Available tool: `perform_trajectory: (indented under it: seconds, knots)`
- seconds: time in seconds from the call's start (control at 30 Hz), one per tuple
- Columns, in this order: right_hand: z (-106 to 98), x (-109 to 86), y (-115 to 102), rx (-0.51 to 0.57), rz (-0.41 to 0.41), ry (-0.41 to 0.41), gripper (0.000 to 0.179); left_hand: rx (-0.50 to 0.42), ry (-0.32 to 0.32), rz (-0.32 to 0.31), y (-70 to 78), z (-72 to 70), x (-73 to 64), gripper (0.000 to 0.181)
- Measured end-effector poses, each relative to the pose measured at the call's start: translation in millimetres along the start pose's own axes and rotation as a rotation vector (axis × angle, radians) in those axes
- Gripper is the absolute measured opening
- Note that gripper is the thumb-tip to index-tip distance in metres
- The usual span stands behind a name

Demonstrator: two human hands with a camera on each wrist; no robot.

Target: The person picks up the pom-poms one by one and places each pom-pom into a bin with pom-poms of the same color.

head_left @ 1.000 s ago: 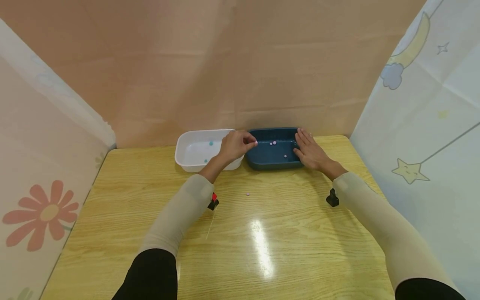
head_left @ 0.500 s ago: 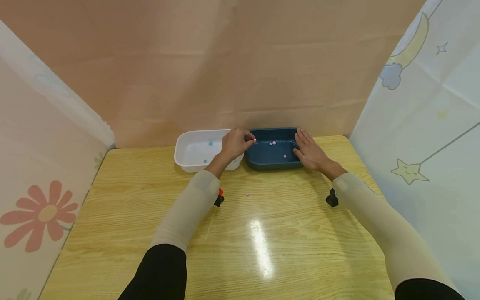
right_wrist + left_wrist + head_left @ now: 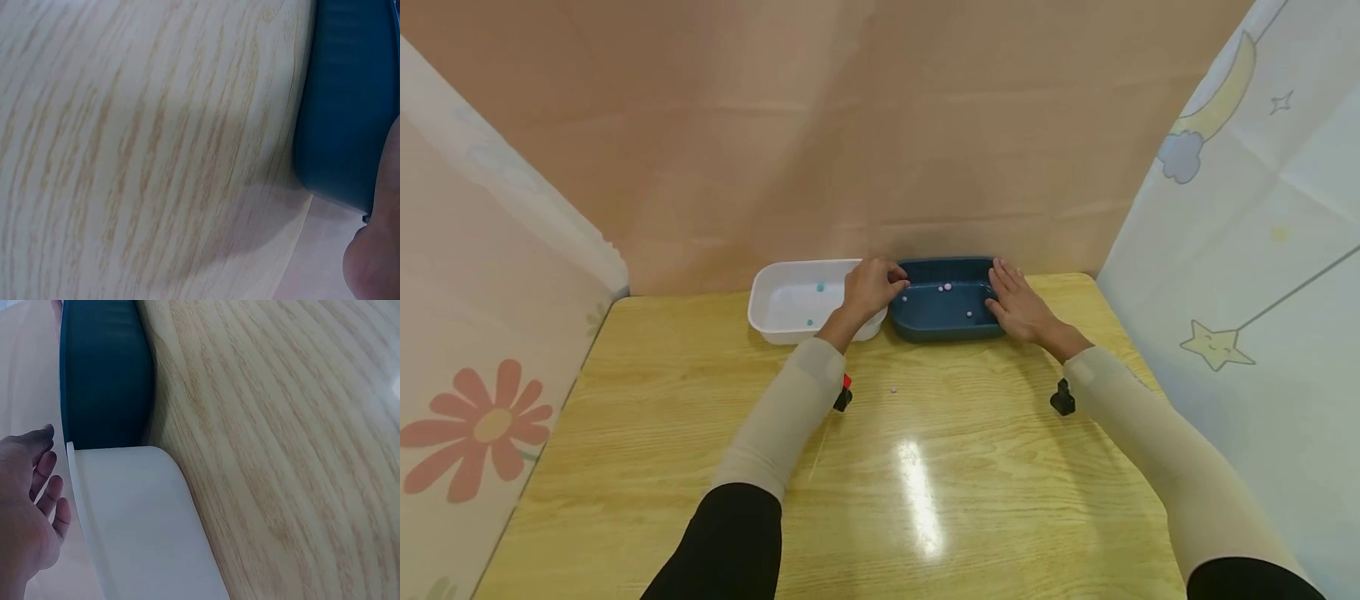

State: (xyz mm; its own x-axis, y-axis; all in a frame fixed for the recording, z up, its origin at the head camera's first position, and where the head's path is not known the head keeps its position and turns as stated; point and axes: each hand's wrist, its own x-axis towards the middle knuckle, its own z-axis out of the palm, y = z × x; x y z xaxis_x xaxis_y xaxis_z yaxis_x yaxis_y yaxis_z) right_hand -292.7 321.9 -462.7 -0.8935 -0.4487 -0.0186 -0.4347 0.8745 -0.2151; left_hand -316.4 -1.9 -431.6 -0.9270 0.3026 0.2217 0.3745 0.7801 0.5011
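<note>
My left hand [image 3: 867, 292] hovers over the seam between the white tray [image 3: 778, 308] and the dark blue tray [image 3: 947, 333], fingers loosely bent with nothing visible between them. A small pale bead [image 3: 904, 298] lies in the blue tray just below those fingertips. Several pinkish beads [image 3: 948, 287] are farther inside it. Against the blue tray's right end rests my right hand [image 3: 1021, 304], its fingers straight along the rim. In the left wrist view, the left hand [image 3: 28, 506] is apart from the trays' walls. Only part of the right hand [image 3: 378, 250] shows in its wrist view.
Two teal beads [image 3: 820, 287] lie in the white tray. One small pink bead [image 3: 893, 390] sits on the wooden table [image 3: 970, 467] in front of the trays. A brown backdrop [image 3: 865, 167] stands close behind both trays, with printed sheets at either side.
The left hand has let go of a pink bead, which now lies in the blue tray. Its forearm has shifted slightly right. The right hand has stayed at the tray's end.
</note>
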Motion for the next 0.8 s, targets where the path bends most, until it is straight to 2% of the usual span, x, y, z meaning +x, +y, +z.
perform_trajectory:
  seconds: [0.33, 0.63, 0.8]
  knots:
    - [-4.9, 1.8, -1.8, -0.010, -0.006, -0.014, 0.068, -0.006, -0.008, 0.024, -8.0, -8.6, -8.0, 0.023]
    - [-6.6, 1.2, -1.5, -0.016, 0.000, -0.012, 0.067, -0.024, -0.008, 0.089, -10.2, -18.8, -20.3, 0.023]
    - [-5.1, 0.5, -1.5, -0.003, -0.005, -0.003, 0.067, -0.022, -0.010, 0.153, -9.2, -20.6, -30.2, 0.023]
